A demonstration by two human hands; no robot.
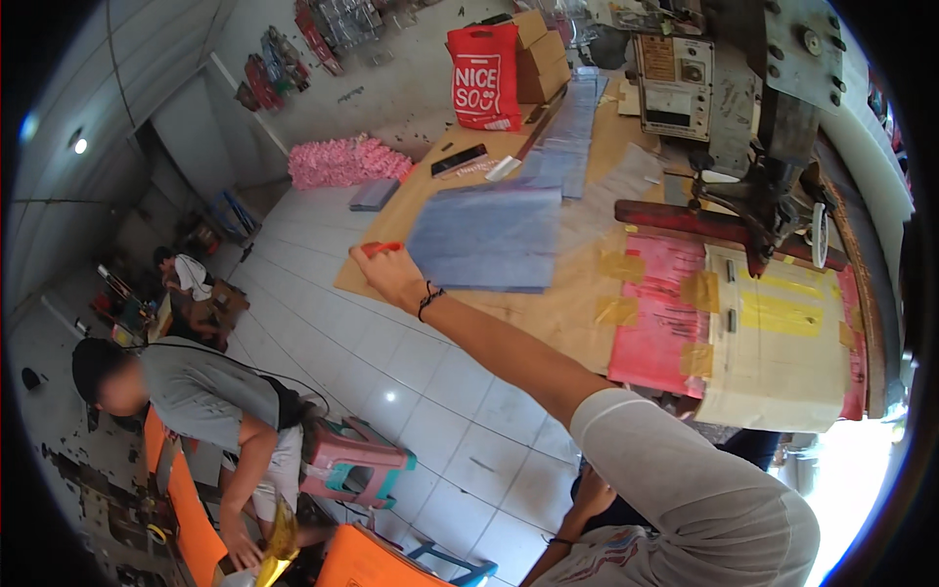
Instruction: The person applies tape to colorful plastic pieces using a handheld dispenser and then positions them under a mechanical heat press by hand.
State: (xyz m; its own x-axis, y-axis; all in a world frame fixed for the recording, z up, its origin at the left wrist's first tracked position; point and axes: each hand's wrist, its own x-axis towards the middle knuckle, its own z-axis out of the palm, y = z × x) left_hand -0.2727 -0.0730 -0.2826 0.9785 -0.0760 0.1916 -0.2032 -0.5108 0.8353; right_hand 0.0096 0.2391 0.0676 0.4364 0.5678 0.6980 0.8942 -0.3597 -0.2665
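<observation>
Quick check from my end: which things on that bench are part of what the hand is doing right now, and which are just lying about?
In hand:
left hand, holding a red marker
bluish plastic sheet at its fingertips
row of clear sheets behind

Lying about:
red shopping bag
cardboard boxes
pink foam pile
black phone

The right hand [391,274] reaches out over the near-left edge of the brown tabletop [548,313] and holds a small red thing [381,248] in its fingers, touching a stack of bluish plastic sheets [489,238]. Beyond the stack, farther along the tabletop, stands a red bag [484,78]. Right of the stack is a grey machine [773,127].
</observation>
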